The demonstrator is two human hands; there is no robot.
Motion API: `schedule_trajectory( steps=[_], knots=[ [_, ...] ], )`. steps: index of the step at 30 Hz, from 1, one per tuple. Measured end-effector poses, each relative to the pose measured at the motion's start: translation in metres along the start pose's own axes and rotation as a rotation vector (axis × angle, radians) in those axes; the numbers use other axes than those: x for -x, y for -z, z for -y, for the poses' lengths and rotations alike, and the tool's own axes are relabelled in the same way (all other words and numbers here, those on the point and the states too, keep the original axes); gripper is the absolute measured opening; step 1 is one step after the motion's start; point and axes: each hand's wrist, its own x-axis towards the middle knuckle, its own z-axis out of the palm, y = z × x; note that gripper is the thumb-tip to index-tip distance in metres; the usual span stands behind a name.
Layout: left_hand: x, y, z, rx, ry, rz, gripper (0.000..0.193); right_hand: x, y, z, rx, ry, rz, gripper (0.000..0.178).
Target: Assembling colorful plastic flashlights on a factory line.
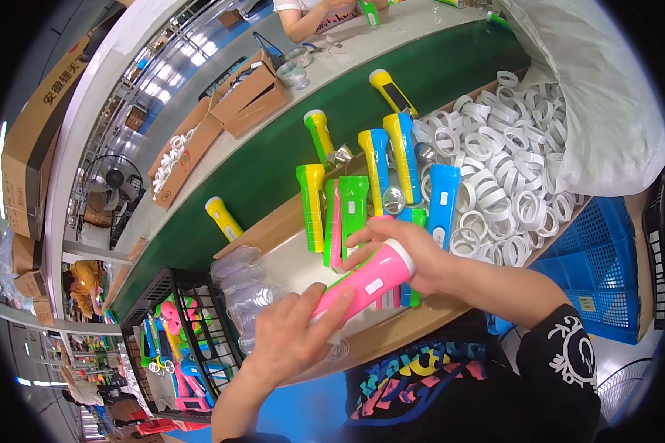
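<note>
A pink flashlight (371,284) with a white switch is held at a slant in front of me. My left hand (292,332) wraps round its lower body, the thumb along the side. A white ring (400,256) sits on the wide head end. My right hand (421,258) curls round that end, palm against the ring and fingers bent behind the body. Just beyond stand several flashlights, among them a green one (353,203), a yellow-green one (312,207) and a blue one (442,203). One small silver reflector cup (393,200) lies among them.
Loose white rings (495,170) are heaped at the right, beside a white plastic bag (606,96). Clear lenses (240,284) lie at the left, near a black basket (174,277) of flashlight parts. A blue crate (591,273) stands right. Another person's arm (299,23) shows across the bench.
</note>
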Motion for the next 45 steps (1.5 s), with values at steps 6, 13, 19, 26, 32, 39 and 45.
schedule_trajectory(
  steps=[6,13,19,26,32,39,45],
  knots=[
    [0.019,-0.016,-0.001,0.512,0.149,-0.285,0.059,0.017,-0.002,-0.006,0.986,1.083,0.13,0.041],
    [-0.021,0.001,-0.005,-0.274,-0.085,-0.075,0.058,0.002,0.01,0.001,0.022,0.094,-0.153,0.032],
    [0.01,-0.002,-0.006,0.779,0.188,-0.132,0.057,0.043,-0.002,0.005,1.17,1.263,0.155,0.039],
    [-0.008,-0.019,-0.005,0.177,0.094,-0.091,0.054,0.0,0.012,0.009,0.239,0.27,-0.01,0.031],
    [0.02,-0.053,-0.026,1.408,0.852,-0.3,0.069,0.01,0.008,0.006,0.193,0.481,0.177,0.049],
    [0.034,-0.109,-0.078,2.852,0.776,-0.067,0.072,0.004,0.008,-0.036,-0.162,0.52,0.291,0.047],
    [0.016,-0.077,-0.073,1.578,0.867,-0.272,0.07,0.008,-0.01,-0.039,0.004,0.592,0.042,0.041]
  ],
)
